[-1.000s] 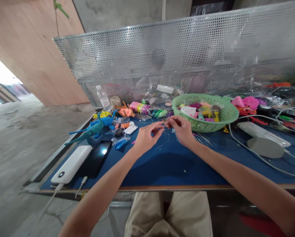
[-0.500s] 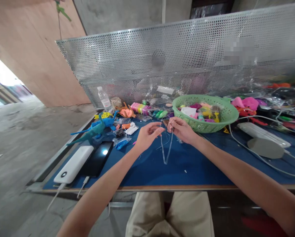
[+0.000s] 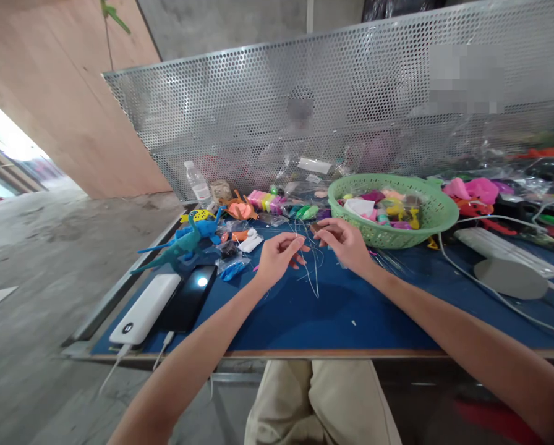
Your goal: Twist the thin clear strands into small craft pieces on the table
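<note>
A thin, whitish, see-through strand [image 3: 316, 285] hangs in a narrow loop between my two hands, above the blue tabletop. My left hand [image 3: 277, 256] pinches it between thumb and forefinger, the other fingers curled below. Close by on the right, my right hand [image 3: 346, 242] has its thumb and forefinger drawn together. What sits between those fingertips is too small to make out. A small brown piece [image 3: 314, 228] shows by the right fingertips; whether it is held cannot be seen. More fine clear strands [image 3: 392, 262] lie on the table right of my hand.
A green basket [image 3: 447, 213] of colourful soft pieces stands behind my right hand. Blue toy figures [image 3: 191, 241], a phone [image 3: 191, 303] and a white power bank [image 3: 144, 309] lie left. A cable [image 3: 478, 309] loops at right. Behind rises a perforated metal panel [image 3: 240, 93].
My right hand has moved slightly away from my left, its fingers loosening around the strand. The strand's loop hangs narrower and a little higher. The whole view has shifted slightly.
</note>
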The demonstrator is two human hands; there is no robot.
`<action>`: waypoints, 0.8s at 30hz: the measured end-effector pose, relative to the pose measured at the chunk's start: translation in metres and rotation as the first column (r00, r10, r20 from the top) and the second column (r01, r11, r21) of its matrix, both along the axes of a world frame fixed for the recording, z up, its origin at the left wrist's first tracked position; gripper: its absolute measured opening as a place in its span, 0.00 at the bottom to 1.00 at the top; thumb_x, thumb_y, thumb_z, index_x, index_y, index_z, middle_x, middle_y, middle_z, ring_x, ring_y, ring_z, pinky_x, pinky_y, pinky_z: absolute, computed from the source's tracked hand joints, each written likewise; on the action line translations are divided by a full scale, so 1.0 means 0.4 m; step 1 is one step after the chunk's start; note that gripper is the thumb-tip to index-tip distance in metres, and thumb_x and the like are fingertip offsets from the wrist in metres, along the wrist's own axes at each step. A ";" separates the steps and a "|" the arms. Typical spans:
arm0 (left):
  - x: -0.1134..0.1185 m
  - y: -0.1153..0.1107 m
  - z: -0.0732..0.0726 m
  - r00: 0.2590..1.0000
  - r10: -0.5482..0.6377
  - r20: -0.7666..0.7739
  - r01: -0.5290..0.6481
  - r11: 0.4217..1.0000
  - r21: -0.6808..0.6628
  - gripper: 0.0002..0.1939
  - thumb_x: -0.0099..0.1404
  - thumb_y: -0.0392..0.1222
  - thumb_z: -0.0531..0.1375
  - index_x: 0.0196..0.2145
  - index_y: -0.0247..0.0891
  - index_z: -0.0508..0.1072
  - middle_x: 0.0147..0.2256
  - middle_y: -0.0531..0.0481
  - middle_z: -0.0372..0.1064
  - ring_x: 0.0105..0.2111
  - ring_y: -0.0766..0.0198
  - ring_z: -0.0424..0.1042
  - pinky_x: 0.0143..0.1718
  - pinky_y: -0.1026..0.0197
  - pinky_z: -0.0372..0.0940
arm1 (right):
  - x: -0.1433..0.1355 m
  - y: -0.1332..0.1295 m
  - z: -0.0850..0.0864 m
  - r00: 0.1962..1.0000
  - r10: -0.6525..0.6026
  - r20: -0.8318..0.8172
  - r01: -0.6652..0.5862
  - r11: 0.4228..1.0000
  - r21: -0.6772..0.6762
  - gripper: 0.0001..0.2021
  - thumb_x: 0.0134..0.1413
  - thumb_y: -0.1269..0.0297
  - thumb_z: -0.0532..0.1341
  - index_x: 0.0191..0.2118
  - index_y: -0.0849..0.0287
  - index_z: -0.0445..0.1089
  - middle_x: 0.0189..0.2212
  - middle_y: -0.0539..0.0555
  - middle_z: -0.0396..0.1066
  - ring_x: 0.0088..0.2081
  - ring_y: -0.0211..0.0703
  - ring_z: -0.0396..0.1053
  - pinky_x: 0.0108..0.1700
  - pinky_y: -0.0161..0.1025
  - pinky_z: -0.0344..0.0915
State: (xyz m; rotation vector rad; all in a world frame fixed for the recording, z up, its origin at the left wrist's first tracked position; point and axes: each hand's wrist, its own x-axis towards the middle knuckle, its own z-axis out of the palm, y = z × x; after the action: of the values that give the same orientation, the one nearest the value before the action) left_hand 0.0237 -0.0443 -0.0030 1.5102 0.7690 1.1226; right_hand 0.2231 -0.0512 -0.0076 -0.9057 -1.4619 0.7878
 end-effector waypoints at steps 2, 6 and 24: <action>-0.002 0.009 -0.007 1.000 -0.031 0.002 0.030 0.999 0.030 0.21 0.64 0.56 0.62 0.42 0.33 0.75 0.28 0.48 0.75 0.19 0.69 0.72 0.21 0.67 0.69 | 0.000 -0.004 0.005 0.999 -0.014 0.052 0.013 1.000 0.022 0.18 0.57 0.54 0.66 0.50 0.55 0.69 0.38 0.55 0.78 0.36 0.45 0.77 0.43 0.46 0.74; 0.001 0.019 -0.022 0.997 -0.076 0.016 0.074 0.993 0.089 0.19 0.68 0.55 0.59 0.41 0.34 0.72 0.24 0.53 0.70 0.19 0.70 0.70 0.23 0.66 0.68 | 0.001 -0.004 0.001 0.991 0.026 0.134 -0.023 0.999 -0.024 0.19 0.58 0.56 0.65 0.53 0.53 0.67 0.42 0.56 0.78 0.43 0.50 0.78 0.49 0.51 0.74; 0.023 -0.006 -0.008 0.999 -0.028 -0.019 0.029 0.998 0.055 0.21 0.64 0.56 0.64 0.46 0.39 0.67 0.41 0.51 0.68 0.14 0.82 0.54 0.12 0.72 0.52 | -0.038 0.005 0.072 0.894 -0.168 0.415 0.078 0.971 0.224 0.10 0.61 0.59 0.62 0.45 0.55 0.76 0.39 0.55 0.80 0.40 0.49 0.78 0.42 0.46 0.73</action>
State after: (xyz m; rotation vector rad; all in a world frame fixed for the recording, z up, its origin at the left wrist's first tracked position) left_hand 0.0327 -0.0469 -0.0062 1.5750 0.7324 1.1183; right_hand 0.2079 -0.0493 0.0210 -1.0480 -1.8121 0.3412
